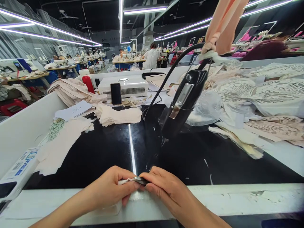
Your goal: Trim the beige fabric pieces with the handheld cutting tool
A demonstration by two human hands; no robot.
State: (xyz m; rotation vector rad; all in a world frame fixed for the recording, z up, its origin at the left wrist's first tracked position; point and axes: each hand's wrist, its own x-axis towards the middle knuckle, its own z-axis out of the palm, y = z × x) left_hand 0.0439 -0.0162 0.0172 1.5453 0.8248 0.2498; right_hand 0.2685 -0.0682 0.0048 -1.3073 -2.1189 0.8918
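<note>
Both hands meet over the front edge of the table. My left hand (110, 185) is closed, pinching a narrow white piece of fabric (124, 181) between thumb and fingers. My right hand (163, 185) is closed around small dark metal thread snips (140, 180), whose tip touches the fabric at my left fingertips. Most of the snips is hidden inside the right hand. Above and beyond the hands hangs a black handheld tool (184, 98) with a cable, tied to a peach cloth strip (224, 25).
The black work surface (99, 155) carries fabric stacks (118, 115) and pale pieces (64, 142) at left. A phone (116, 94) leans on a white box (128, 86). Lace cups (273, 91) and a plastic bag (206, 107) lie at right. People sit at machines behind.
</note>
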